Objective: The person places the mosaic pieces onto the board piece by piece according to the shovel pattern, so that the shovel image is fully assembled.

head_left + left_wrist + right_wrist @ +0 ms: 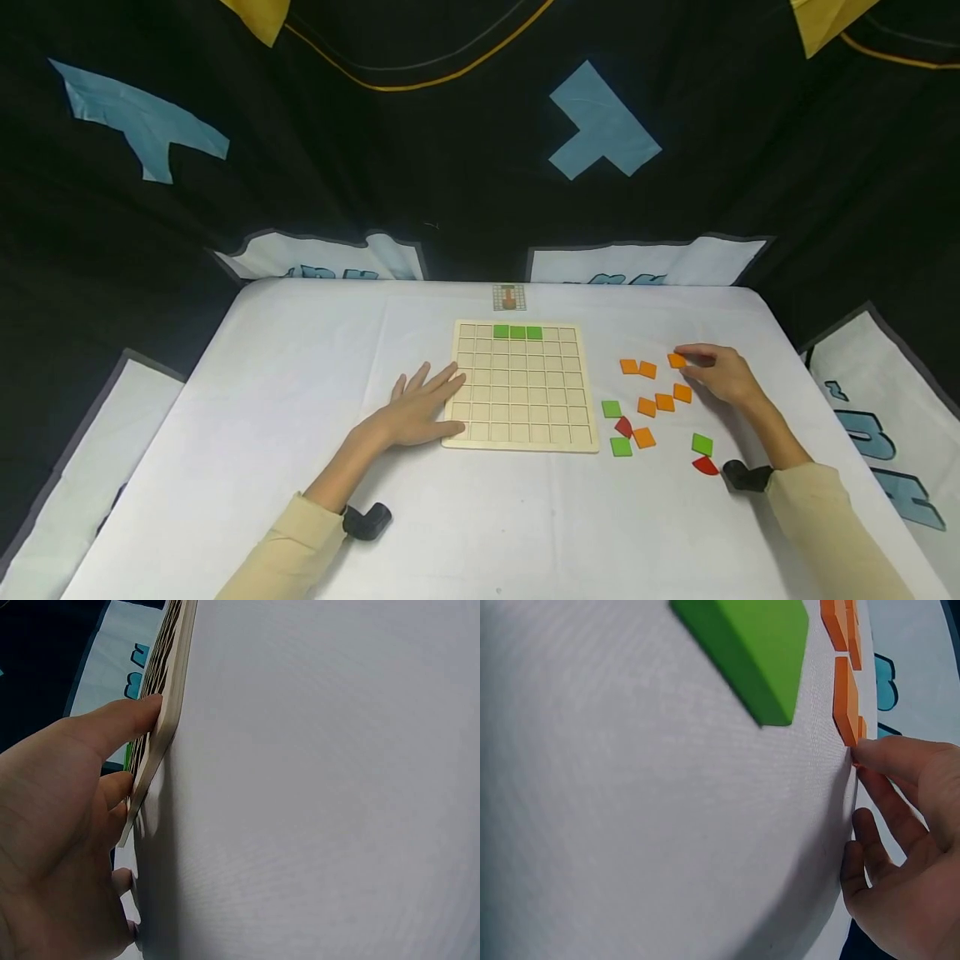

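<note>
A pale wooden grid board lies on the table, three green square tiles side by side in its top row. My left hand rests on the board's left edge with fingers spread and straight. In the left wrist view, the thumb lies over the board's rim. To the right of the board, my right hand pinches an orange square tile between thumb and forefinger, low at the table. The other fingers of that hand curve loosely below in the right wrist view.
Several loose orange tiles lie around the right hand. Nearer me are loose green tiles and two red rounded pieces. A small printed grid picture lies behind the board. Black cloth hangs beyond the white table.
</note>
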`<action>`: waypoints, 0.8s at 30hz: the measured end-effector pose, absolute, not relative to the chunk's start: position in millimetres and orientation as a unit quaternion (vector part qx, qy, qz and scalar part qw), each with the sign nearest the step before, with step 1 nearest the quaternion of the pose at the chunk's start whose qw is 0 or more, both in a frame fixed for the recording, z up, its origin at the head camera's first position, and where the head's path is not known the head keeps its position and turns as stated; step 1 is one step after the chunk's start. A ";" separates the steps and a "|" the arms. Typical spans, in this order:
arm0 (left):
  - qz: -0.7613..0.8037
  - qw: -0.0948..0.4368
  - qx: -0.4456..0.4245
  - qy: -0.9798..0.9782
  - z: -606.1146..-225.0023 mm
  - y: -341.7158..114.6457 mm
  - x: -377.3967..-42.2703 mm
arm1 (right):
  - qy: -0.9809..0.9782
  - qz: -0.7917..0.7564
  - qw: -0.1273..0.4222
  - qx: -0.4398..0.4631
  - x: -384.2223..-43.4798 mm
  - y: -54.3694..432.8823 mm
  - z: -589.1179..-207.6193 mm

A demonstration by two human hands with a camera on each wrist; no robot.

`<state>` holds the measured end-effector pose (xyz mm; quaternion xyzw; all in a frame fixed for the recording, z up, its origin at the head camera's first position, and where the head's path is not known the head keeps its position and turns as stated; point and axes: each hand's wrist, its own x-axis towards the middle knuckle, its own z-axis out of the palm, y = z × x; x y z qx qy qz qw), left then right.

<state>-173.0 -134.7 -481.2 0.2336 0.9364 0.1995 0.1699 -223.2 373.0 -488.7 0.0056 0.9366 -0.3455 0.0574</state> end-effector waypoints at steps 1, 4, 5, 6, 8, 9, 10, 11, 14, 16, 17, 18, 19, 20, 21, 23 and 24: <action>0.199 0.169 0.234 0.936 -481.3 -134.8 -173.1 | 0.937 -0.343 0.056 0.004 -223.1 372.5 -488.4; 0.199 0.169 0.236 0.936 -481.6 -135.0 -173.3 | 0.941 -0.335 0.054 -0.001 -222.7 370.9 -487.9; 0.199 0.168 0.237 0.936 -481.7 -135.1 -173.4 | 0.942 -0.331 0.053 -0.004 -222.4 370.3 -487.7; 0.199 0.168 0.237 0.936 -481.9 -135.1 -173.4 | 0.943 -0.328 0.052 -0.007 -222.1 369.7 -487.5; 0.200 0.168 0.237 0.936 -481.8 -135.1 -173.4 | 0.945 -0.323 0.048 -0.012 -221.4 368.4 -487.0; 0.199 0.168 0.237 0.936 -481.8 -135.1 -173.4 | 0.945 -0.323 0.046 -0.015 -221.1 368.0 -486.7; 0.200 0.168 0.237 0.936 -481.8 -135.0 -173.3 | 0.946 -0.322 0.043 -0.018 -220.9 367.4 -486.3; 0.201 0.167 0.236 0.936 -481.8 -134.8 -173.2 | 0.946 -0.322 0.040 -0.021 -220.9 366.6 -485.6; 0.203 0.167 0.236 0.936 -481.4 -134.5 -172.8 | 0.944 -0.327 0.029 -0.030 -221.4 361.8 -481.0; 0.204 0.167 0.236 0.935 -481.1 -134.4 -172.6 | 0.943 -0.330 0.025 -0.038 -222.9 356.7 -476.7; 0.204 0.166 0.236 0.935 -480.9 -134.4 -172.6 | 0.941 -0.334 0.024 -0.041 -223.9 353.5 -474.3; 0.204 0.166 0.236 0.936 -480.8 -134.4 -172.6 | 0.940 -0.337 0.024 -0.045 -224.9 349.9 -472.1; 0.203 0.166 0.236 0.936 -480.6 -134.4 -172.6 | 0.939 -0.340 0.024 -0.049 -226.2 346.1 -470.0; 0.204 0.166 0.236 0.936 -480.5 -134.2 -172.6 | 0.938 -0.343 0.025 -0.050 -227.3 341.8 -467.9; 0.203 0.166 0.235 0.936 -480.5 -134.1 -172.7 | 0.936 -0.348 0.026 -0.053 -228.5 337.2 -466.0; 0.203 0.167 0.234 0.936 -480.4 -133.9 -172.8 | 0.933 -0.356 0.025 -0.056 -231.0 327.0 -462.6; 0.202 0.167 0.233 0.936 -480.6 -133.8 -172.8 | 0.932 -0.358 0.025 -0.060 -232.9 321.5 -461.3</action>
